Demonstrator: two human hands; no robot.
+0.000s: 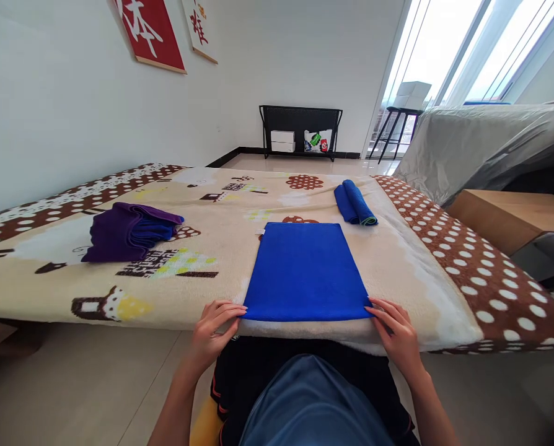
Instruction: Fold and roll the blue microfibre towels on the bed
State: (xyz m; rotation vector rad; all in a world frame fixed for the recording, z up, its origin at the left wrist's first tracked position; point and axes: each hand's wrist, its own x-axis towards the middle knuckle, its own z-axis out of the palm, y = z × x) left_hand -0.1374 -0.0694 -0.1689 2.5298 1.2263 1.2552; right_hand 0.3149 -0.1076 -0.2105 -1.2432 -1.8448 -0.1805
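A blue cloth (307, 272) lies flat on the patterned blanket (230, 248), its near edge close to the blanket's front edge. My left hand (216, 328) pinches the cloth's near left corner between thumb and fingers. At the near right corner, my right hand (395, 328) pinches the cloth in the same way. A small white tag shows at the far left corner. Beyond it to the right rests a rolled blue cloth (355, 203) with a green edge. On the left sits a loose pile of purple and blue cloths (126, 234).
A brown polka-dot border (472, 266) runs along the blanket's right side. Right of it stand a wooden box (514, 214) and furniture under plastic sheeting (463, 142). A black rack (300, 118) and a stool (400, 111) stand at the back.
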